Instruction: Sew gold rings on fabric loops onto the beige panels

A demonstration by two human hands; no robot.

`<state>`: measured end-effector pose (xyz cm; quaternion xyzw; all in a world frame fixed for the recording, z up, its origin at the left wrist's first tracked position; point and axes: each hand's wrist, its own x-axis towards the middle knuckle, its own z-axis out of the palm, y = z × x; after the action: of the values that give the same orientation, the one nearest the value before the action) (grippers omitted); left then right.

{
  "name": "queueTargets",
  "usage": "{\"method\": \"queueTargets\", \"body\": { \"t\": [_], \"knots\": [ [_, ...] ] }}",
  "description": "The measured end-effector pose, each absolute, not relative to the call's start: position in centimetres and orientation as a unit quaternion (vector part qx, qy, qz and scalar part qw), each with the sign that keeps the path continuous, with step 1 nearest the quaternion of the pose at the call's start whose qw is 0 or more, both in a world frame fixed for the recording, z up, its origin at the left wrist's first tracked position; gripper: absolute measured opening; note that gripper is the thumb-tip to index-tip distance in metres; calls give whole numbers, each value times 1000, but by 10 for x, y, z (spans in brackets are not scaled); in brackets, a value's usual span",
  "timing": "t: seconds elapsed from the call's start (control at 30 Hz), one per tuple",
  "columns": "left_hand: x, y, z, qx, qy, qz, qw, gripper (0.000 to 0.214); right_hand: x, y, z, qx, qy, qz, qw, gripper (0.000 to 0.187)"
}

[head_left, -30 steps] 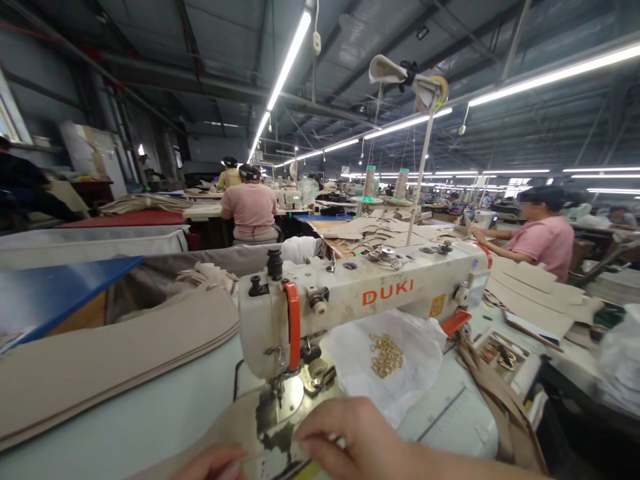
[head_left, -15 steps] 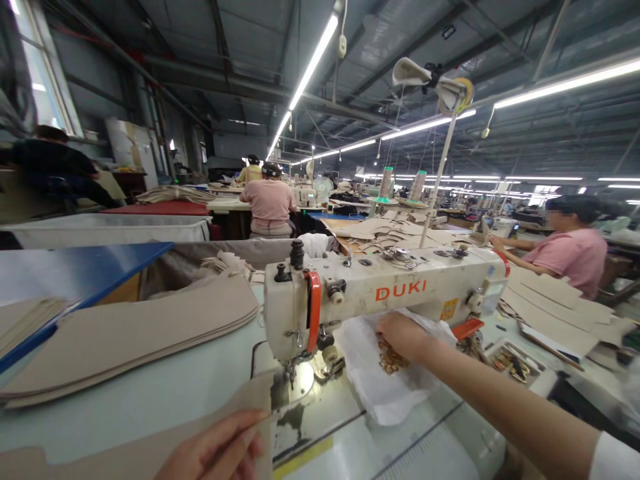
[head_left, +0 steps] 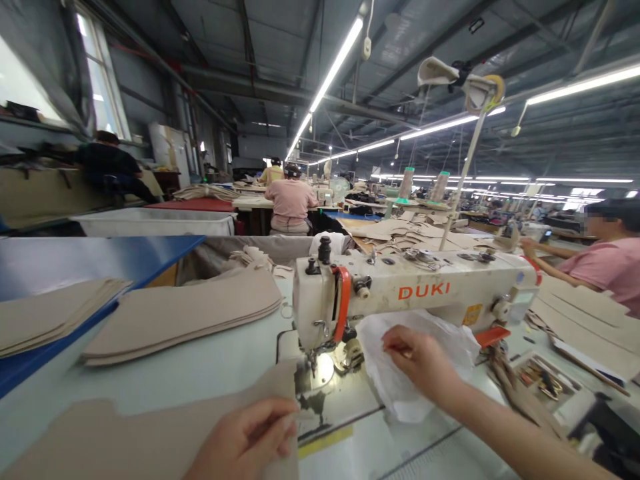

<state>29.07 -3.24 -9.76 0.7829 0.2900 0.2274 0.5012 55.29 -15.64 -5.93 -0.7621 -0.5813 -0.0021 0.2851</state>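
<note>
My left hand [head_left: 250, 437] is closed in a pinch at the right edge of a beige fabric panel [head_left: 165, 433], which lies on the machine table left of the needle. My right hand [head_left: 417, 360] hovers over a white plastic bag [head_left: 380, 390] under the sewing machine's arm. Its thumb and forefinger are pressed together, with a hint of brass colour at the tips too small to name. The brass pieces in the bag are hidden behind that hand. The white sewing machine [head_left: 425, 290] stands just beyond both hands, its lamp lighting the needle plate [head_left: 324, 369].
Stacked beige panels [head_left: 185, 313] lie on the left, with more panels [head_left: 55, 313] on a blue-edged table. A tray of small metal parts [head_left: 545, 380] sits to the right. Co-workers sit ahead [head_left: 291, 203] and at the right [head_left: 607, 257].
My right hand has drawn back from the brass pieces in the bag, its fingers now pinched. My left hand stays at the panel edge. The view has swung left.
</note>
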Motion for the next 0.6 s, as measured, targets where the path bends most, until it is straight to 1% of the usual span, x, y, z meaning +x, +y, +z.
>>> {"method": "queueTargets", "body": {
  "t": [0.03,0.07,0.1,0.17,0.2,0.27,0.33,0.43,0.6],
  "knots": [
    [292,-38,-93,787,291,229,494,26,536,-159,-63,-742,-589,30,319,20],
    [293,-43,-90,791,289,231,486,24,519,-161,-68,-696,-586,105,400,17],
    [294,-47,-87,797,287,235,477,23,503,-161,-72,-659,-571,176,458,14],
    [294,-54,-84,808,281,248,455,21,475,-155,-82,-602,-521,288,533,9],
    [294,-56,-84,813,278,255,443,20,465,-150,-87,-583,-495,326,555,6],
    [291,-57,-86,823,276,266,418,20,451,-139,-95,-560,-456,372,584,7],
    [288,-56,-88,828,282,278,396,21,444,-130,-100,-546,-439,384,602,8],
    [286,-52,-90,824,301,303,373,20,441,-123,-102,-532,-440,376,618,10],
    [289,-51,-90,806,317,332,374,19,438,-121,-104,-538,-458,349,616,23]
  ]
}}
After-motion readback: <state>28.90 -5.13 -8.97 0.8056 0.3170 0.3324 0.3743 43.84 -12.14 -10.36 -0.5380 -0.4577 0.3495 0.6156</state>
